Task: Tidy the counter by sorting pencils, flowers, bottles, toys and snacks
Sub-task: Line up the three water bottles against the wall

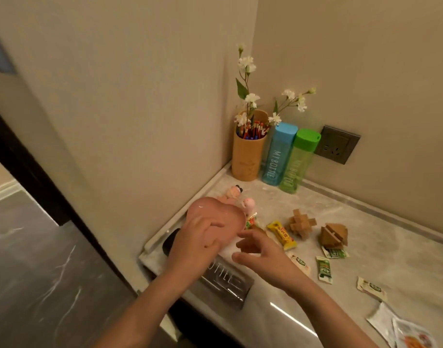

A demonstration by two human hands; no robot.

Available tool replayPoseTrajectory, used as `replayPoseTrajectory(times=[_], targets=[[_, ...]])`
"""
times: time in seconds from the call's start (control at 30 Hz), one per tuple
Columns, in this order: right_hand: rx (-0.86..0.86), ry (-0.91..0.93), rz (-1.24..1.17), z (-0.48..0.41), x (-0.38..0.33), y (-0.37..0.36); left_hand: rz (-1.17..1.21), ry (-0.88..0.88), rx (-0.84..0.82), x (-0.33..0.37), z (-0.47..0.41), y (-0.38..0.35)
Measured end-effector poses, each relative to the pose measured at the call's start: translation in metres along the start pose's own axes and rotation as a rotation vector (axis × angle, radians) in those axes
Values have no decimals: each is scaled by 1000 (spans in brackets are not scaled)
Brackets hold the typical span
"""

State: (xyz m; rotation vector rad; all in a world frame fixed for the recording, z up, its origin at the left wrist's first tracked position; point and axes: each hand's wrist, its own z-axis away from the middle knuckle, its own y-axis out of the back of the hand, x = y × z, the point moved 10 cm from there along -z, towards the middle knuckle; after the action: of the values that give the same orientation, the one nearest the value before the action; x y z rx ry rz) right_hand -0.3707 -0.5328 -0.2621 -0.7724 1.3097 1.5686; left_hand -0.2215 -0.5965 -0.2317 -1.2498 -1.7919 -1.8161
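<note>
- Marble counter (378, 222) in a beige-walled corner is being tidied.
- At the near left, the pink heart dish (215, 212) is being gripped by the left hand (192, 244).
- Beside it, the right hand (260, 252) is being held open and empty; the yellow snack (282, 234) is lying just right of its fingertips, long axis far-left to near-right, nearer this hand.
</note>
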Motion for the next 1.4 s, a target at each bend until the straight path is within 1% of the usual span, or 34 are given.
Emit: replayPoseTrajectory(times=[0.07, 0.13, 0.2, 0.23, 0.37, 0.47, 0.53, 0.7, 0.83, 0.97, 1.07, 1.17, 1.23, 1.3, 1.4], targets=[[-92, 3, 102, 1, 1, -17, -52, 29, 79, -6, 15, 10], [-144, -3, 176, 2, 6, -30, -121, 108, 119, -17, 30, 13], [-170, -21, 190, 4, 12, -39, -155, 194, 145, -30, 46, 11], [-188, -32, 185, 6, 16, -42, -131, 244, 155, -37, 53, 8], [-210, -13, 213, 10, 19, -46, 215, 476, 211, -61, 76, -10], [-209, 19, 169, 14, 14, -47, 401, 605, 280, -69, 85, -20], [-220, 9, 129, 16, 15, -48, 496, 654, 290, -71, 88, -28], [-267, -48, 43, 18, 24, -52, 726, 706, 340, -64, 94, -34], [-308, -79, -108, 22, 33, -52, 804, 766, 286, -62, 97, -36], [-322, -43, -173, 21, 27, -42, 852, 761, 290, -54, 92, -29], [-331, -7, -196, 18, 11, -32, 860, 680, 311, -38, 80, -21], [-344, 34, -191, 15, -6, -18, 872, 574, 285, -18, 60, -14], [-313, 67, -192, 10, -16, -5, 875, 502, 243, -3, 44, -14], [-276, 92, -247, 4, -25, 9, 877, 446, 189, 12, 26, -17], [-201, 115, -287, -7, -33, 36, 844, 390, 148, 31, -7, -20]])
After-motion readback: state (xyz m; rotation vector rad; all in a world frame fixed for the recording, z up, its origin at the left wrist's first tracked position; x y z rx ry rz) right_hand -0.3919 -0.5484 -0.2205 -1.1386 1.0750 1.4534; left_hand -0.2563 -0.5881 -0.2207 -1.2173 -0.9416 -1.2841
